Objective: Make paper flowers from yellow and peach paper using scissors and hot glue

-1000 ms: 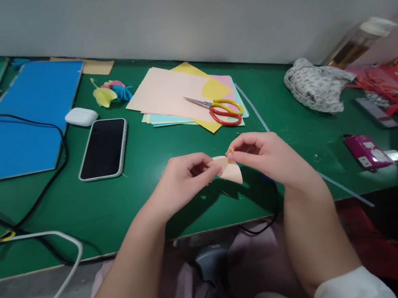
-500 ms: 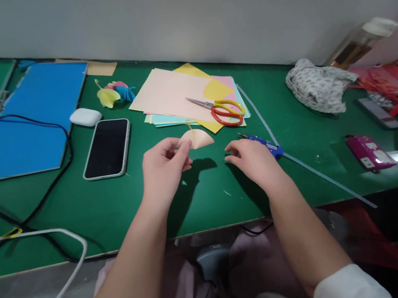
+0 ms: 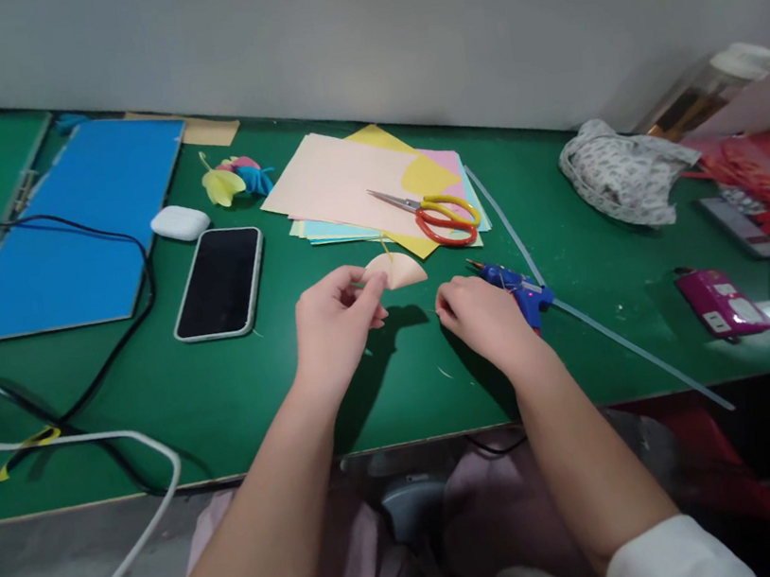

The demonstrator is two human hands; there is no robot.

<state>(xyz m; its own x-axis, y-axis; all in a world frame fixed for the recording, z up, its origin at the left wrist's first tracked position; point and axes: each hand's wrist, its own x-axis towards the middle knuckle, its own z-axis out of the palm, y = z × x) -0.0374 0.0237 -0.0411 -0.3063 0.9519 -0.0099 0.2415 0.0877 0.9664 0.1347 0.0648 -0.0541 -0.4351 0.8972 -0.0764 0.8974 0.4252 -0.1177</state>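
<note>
My left hand [image 3: 342, 318] pinches a folded peach paper petal [image 3: 403, 269] between thumb and fingers, held above the green table. A thin yellow curl [image 3: 386, 246] stands up from the petal's top. To the right, my right hand [image 3: 478, 313] is closed in a pinch near the tabletop. A faint pale strand shows at its fingertips; I cannot make out what they hold. Just behind and right of that hand lies a blue glue gun [image 3: 526, 288], partly covered by it. Scissors [image 3: 428, 211] with red and yellow handles rest on a stack of coloured paper [image 3: 332, 167].
A phone [image 3: 219, 283], a white earbud case [image 3: 180, 223] and a small paper flower [image 3: 223, 185] lie to the left, near a blue board [image 3: 75, 227] and cables. Long glue sticks [image 3: 641, 353], a patterned cloth bundle [image 3: 619, 170] and a magenta power adapter [image 3: 721, 303] are at right.
My right hand's fingers have closed together into a pinch; they were apart before. The left hand keeps the petal. The whole view has shifted slightly, with more of the glue gun showing.
</note>
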